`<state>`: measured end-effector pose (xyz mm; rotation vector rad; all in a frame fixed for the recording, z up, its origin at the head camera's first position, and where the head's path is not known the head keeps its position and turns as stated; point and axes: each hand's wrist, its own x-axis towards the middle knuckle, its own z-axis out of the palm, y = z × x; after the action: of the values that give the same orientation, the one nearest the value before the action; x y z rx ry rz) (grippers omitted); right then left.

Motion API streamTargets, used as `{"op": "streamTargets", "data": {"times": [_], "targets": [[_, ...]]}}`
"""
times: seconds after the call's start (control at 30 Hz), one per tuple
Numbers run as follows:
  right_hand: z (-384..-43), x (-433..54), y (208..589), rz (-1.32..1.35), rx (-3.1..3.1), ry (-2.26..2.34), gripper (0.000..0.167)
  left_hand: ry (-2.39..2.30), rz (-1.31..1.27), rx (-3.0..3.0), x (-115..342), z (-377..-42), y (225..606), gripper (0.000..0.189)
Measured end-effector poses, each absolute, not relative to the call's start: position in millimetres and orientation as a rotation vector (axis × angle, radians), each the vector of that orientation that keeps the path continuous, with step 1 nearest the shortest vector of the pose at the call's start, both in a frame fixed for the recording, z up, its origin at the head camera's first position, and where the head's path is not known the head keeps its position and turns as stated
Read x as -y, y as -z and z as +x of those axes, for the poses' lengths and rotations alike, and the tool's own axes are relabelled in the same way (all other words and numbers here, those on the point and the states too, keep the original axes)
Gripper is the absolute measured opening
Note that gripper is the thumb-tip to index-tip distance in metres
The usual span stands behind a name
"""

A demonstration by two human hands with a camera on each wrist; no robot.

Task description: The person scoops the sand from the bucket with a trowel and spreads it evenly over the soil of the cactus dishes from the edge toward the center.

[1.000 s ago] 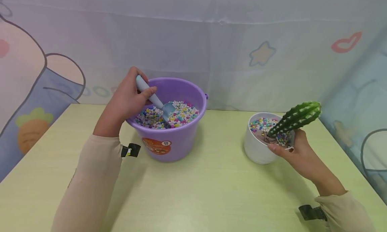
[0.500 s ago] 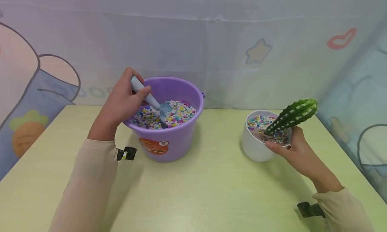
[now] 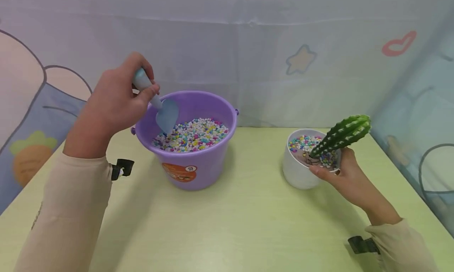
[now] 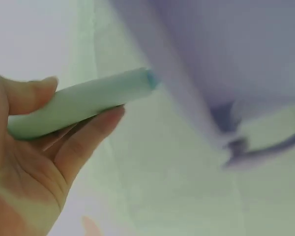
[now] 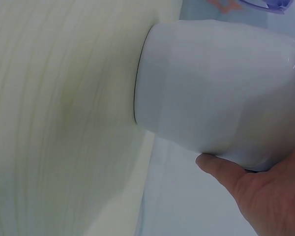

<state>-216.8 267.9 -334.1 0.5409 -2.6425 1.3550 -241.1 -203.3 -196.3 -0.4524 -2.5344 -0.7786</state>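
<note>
Blue scoop (image 3: 167, 116): grasping it by the handle with the left hand (image 3: 115, 100), wrapping thumb and fingers round it above the left side of the purple bucket (image 3: 193, 167). Slanting its blade downward inside the rim, close to the multicoloured beads (image 3: 198, 138); touching them or not, cannot tell. Seeing the bucket standing upright near the far edge of the desk (image 3: 241, 224), left of that edge's middle, and showing an orange label (image 3: 179, 172) on its near side.

Grasping the white pot (image 3: 299, 171) with the right hand (image 3: 354, 183), laying the thumb over the near part of its rim and hiding the other fingers mostly behind it. Resting that pot on the desk toward the far right corner, well apart from the bucket. Seeing a green cactus (image 3: 342, 136) leaning rightward out of it, rising from brown filling (image 3: 300, 157) between patches of small beads. Wearing beige sleeves (image 3: 67, 209) with black bands (image 3: 122, 168) at the wrists. Facing a pale printed backdrop (image 3: 198, 47) hanging behind the desk's far edge.
</note>
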Motion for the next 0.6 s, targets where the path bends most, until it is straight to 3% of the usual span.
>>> {"op": "streamTargets", "data": {"times": [0.3,0.6], "targets": [[-216.2,-269.8,333.4,0.527,2.660,-1.338,0.068,0.584,-0.599,2.705,191.8,-239.5,203.2,0.011],[-221.2,-262.8,336.1,0.550,2.640,-1.365,0.066,1.016,-0.364,2.629,203.4,-251.9,216.6,0.017]]}}
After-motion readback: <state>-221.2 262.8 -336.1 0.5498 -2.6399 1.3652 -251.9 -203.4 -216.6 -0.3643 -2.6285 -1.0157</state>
